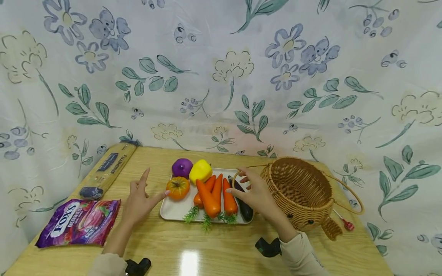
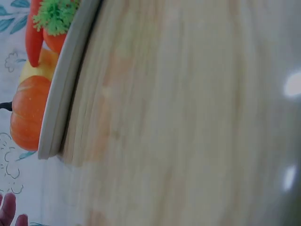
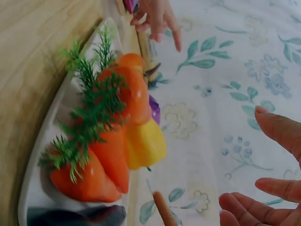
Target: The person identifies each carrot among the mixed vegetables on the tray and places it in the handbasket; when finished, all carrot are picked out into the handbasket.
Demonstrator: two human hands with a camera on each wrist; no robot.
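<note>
My left hand (image 1: 139, 201) hovers at the tray's left end, fingers spread, its thumb tip beside the orange pumpkin (image 1: 178, 188). Over the right end is my right hand (image 1: 257, 191), fingers apart and nothing between them, near the dark eggplant (image 1: 246, 209). The white tray (image 1: 174, 215) carries several orange carrots (image 1: 208, 201) with green tops, a yellow pepper (image 1: 200, 171) and the pumpkin. A purple round vegetable (image 1: 182, 168) lies at its back left. The wicker basket's handle (image 3: 162, 207) passes by the right fingers without being gripped.
A wicker basket (image 1: 297, 191) stands right of the tray, with a red lollipop (image 1: 348, 225) beside it. On the left lie a purple candy bag (image 1: 79, 224) and a spaghetti packet (image 1: 112, 165). A floral curtain (image 1: 214, 96) hangs behind the wooden table (image 1: 221, 249).
</note>
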